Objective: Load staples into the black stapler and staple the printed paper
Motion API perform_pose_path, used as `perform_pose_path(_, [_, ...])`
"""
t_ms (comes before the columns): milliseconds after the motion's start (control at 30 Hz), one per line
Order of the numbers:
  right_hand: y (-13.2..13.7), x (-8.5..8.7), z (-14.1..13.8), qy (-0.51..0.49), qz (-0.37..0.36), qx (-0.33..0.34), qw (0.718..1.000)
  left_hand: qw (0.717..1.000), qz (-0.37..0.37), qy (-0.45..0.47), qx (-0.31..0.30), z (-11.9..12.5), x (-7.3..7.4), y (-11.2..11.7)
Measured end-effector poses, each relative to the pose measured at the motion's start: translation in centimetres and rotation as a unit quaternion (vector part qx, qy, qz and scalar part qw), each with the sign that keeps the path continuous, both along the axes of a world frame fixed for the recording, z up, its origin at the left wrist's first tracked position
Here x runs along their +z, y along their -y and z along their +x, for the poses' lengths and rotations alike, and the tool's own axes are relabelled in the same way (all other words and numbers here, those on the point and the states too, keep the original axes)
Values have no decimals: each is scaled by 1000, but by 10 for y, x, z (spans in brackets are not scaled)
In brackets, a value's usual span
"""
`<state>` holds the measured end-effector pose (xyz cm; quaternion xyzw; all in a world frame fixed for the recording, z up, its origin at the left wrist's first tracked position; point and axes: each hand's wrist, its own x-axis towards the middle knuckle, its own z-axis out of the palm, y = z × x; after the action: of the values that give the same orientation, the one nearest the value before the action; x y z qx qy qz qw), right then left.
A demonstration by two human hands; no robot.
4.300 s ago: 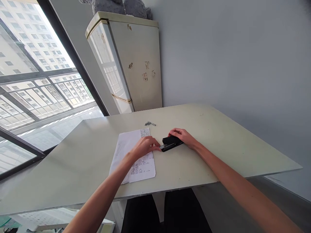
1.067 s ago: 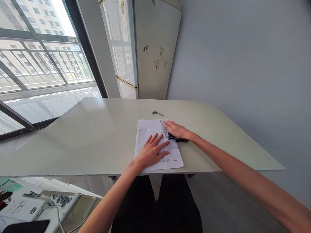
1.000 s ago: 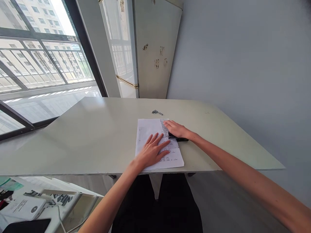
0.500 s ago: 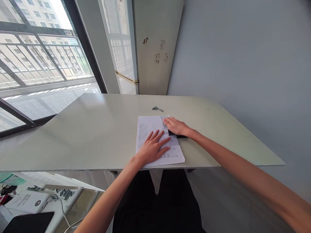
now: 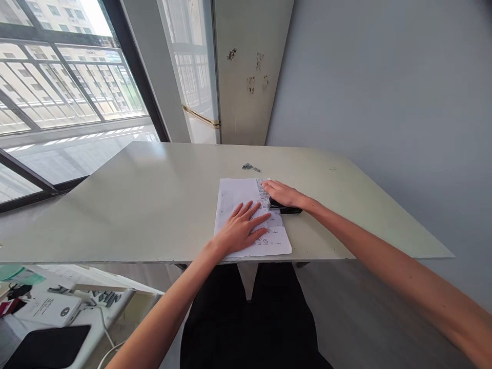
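Note:
My left hand (image 5: 242, 228) lies flat with fingers spread on a printed sheet of paper (image 5: 234, 192), pressing it to the table close to the front edge. Whether there is more than one sheet I cannot tell. Over the paper's right side, my right hand (image 5: 283, 193) is on top of a black stapler (image 5: 289, 209). Its palm and fingers cover most of the stapler; the base's rear end pokes out to the right, beyond the paper. The stapler's front overlaps the printed column at the paper's edge.
Several small grey staple strips (image 5: 251, 167) lie behind the paper on the pale table (image 5: 172, 205). A fridge (image 5: 246, 113) stands past the far edge, a wall (image 5: 384, 92) to the right. At lower left, a side surface holds a white box (image 5: 49, 308), a black tablet-like object (image 5: 48, 347) and cables.
My right hand has shifted slightly right with the stapler, and more of the stapler shows below it. The left hand stays on the paper. The view has tilted a little.

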<state>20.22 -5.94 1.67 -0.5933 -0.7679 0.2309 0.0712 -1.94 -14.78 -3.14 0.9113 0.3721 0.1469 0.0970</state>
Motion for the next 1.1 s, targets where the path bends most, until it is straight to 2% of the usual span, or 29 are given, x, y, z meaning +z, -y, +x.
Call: perform_pose_path(1100, [7, 0, -8, 52, -8, -3, 999, 1000, -9, -19, 8, 9, -1, 2])
